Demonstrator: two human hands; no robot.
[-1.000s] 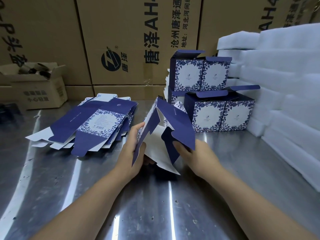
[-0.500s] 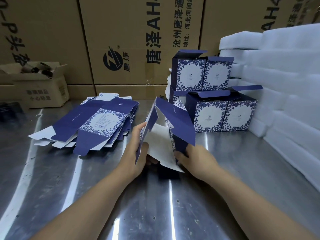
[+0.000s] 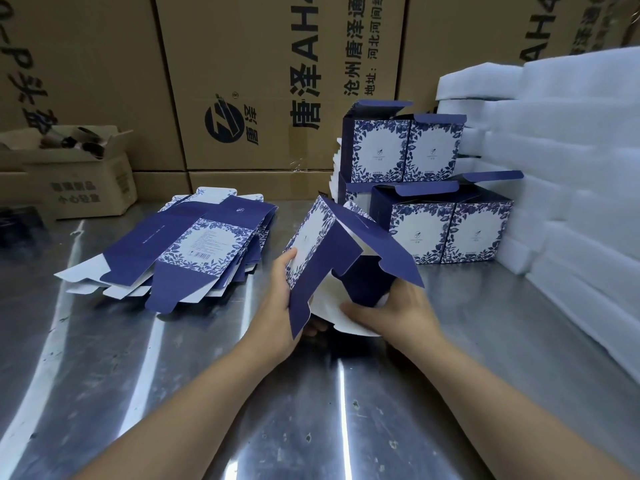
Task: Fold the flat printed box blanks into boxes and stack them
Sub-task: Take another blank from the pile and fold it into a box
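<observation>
Half-folded box blank [image 3: 322, 251] held above desk [image 3: 311, 410] centre. Left hand [image 3: 280, 306] grips its printed side, fingers hidden behind. Right hand [image 3: 398, 313] pinches its white flap, fingertips hidden. Box print illegible. Rear carton [image 3: 277, 81] reads "唐泽 AH", cut off.

I see flat blanks [image 3: 194, 251] piled centre left on the steel table [image 3: 207, 393]. Folded boxes [image 3: 450, 233] and foam slabs [image 3: 571, 202] stand right, a small carton [image 3: 79, 185] upper left

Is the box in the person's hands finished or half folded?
Half folded: the box blank, gripped by left hand and right hand, has raised walls, but its blue flaps stick out loose.
</observation>
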